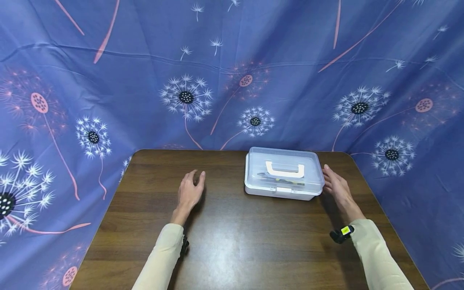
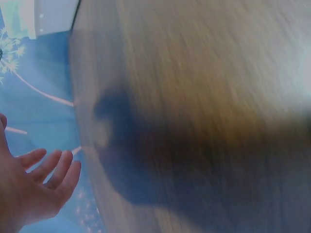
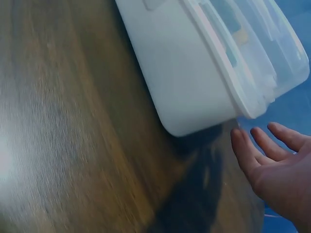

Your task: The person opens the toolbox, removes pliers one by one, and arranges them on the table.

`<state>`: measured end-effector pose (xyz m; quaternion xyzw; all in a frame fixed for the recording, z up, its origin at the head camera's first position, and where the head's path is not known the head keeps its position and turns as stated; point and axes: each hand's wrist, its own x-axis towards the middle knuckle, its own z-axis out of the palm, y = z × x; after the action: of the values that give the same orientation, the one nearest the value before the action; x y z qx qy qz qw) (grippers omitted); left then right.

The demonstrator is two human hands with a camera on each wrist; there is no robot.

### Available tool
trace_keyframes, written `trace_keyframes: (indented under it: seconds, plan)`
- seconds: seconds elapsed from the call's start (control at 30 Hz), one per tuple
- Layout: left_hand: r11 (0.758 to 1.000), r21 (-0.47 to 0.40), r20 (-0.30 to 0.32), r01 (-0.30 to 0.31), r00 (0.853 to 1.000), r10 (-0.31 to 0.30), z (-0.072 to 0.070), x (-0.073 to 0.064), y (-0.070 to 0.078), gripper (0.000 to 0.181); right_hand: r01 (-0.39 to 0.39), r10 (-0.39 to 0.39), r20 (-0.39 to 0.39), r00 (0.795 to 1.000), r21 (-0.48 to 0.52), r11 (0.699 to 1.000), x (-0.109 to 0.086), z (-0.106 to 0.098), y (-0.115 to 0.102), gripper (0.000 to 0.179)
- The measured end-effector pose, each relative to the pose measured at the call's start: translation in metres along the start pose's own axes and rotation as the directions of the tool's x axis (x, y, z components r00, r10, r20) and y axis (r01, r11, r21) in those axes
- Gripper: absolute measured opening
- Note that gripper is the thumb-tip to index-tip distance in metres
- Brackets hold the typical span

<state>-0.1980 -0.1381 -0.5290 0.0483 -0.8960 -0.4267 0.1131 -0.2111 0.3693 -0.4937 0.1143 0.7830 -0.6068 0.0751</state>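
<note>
A white plastic storage box (image 1: 279, 193) with a clear lid and a white carrying handle (image 1: 284, 170) stands at the back right of the table. Through the lid some slim items show faintly. My right hand (image 1: 337, 187) is beside the box's right end, fingers loosely spread and holding nothing; in the right wrist view its fingertips (image 3: 238, 136) are close to the box's corner. Left of the box, my left hand (image 1: 190, 189) hovers over the table with relaxed, slightly bent fingers, and it holds nothing. The left wrist view shows its fingers (image 2: 60, 170) apart.
The brown wooden table (image 1: 232, 249) has rounded back corners. A blue cloth (image 1: 217, 60) with a dandelion print hangs behind it and along both sides. On the right wrist sits a black strap device (image 1: 340, 234) with a yellow label.
</note>
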Motion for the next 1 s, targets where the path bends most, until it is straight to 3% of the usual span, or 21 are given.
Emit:
trace_keyframes:
  seconds: [0.17, 0.5, 0.73, 1.0]
  plan:
    - [0.995, -0.097, -0.057, -0.013, 0.998, 0.008, 0.015, 0.002, 0.013, 0.051, -0.013, 0.007, 0.057, 0.998, 0.097, 0.995, 0.000, 0.006, 0.001, 0.092]
    - [0.957, -0.288, -0.038, 0.039, 0.998, -0.053, 0.038, 0.002, 0.033, 0.042, 0.043, -0.048, 0.028, 0.998, 0.158, 0.987, -0.002, 0.012, 0.002, 0.084]
    - [0.935, -0.345, 0.010, 0.079, 0.997, -0.081, 0.050, 0.002, 0.040, 0.051, -0.015, 0.013, 0.017, 1.000, 0.127, 0.992, 0.001, 0.013, 0.003, 0.087]
    - [0.895, -0.419, 0.091, 0.152, 0.988, -0.125, 0.061, 0.001, 0.049, 0.052, -0.020, 0.018, 0.015, 1.000, 0.174, 0.985, 0.001, 0.013, 0.004, 0.085]
